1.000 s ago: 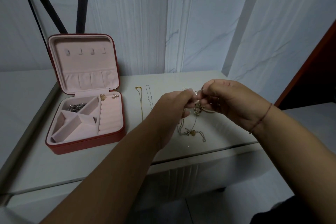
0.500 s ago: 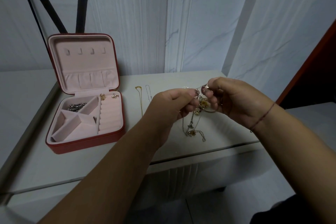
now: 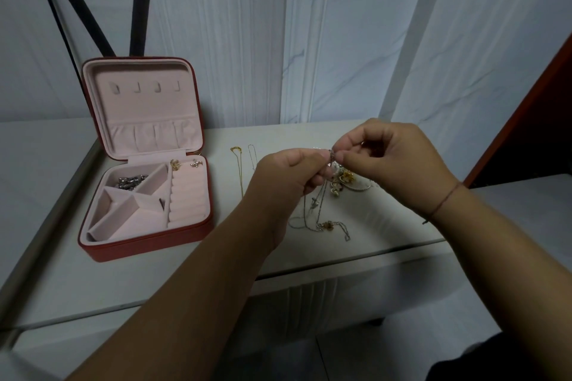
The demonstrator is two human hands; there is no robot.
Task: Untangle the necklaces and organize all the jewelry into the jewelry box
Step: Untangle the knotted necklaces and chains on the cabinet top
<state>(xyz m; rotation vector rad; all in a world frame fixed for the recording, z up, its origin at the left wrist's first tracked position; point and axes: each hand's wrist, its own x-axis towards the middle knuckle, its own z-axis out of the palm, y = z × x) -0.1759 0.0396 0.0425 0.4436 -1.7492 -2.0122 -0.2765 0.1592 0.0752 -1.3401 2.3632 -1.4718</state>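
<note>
**A:** Both hands are raised over the worktop point(image 3: 93, 272) and meet in the middle. The left hand point(image 3: 288, 178) and the right hand point(image 3: 393, 164) each pinch the tangled necklaces point(image 3: 322, 213) at nearly the same spot. The fingers are curled in tight, thumb against fingertip.

**B:** And the rest of the tangle?

**A:** It hangs down from the pinch, and the lower loops lie on the worktop just in front of the hands. A small heap of gold-toned pieces point(image 3: 346, 179) sits below the right hand.

**B:** Where's the jewelry box?

**A:** The jewelry box point(image 3: 148, 244) is well off to the left, red outside and pink inside, with its lid standing open. A silver piece point(image 3: 131, 181) lies in the back-left compartment. A gold earring point(image 3: 175, 164) and a silver earring point(image 3: 195, 163) sit at the back, above the ring rolls.

**B:** Anything in between?

**A:** A gold chain point(image 3: 240, 176) and a thin silver chain point(image 3: 252, 155) lie side by side, not touching, between the box and the left hand.
</note>
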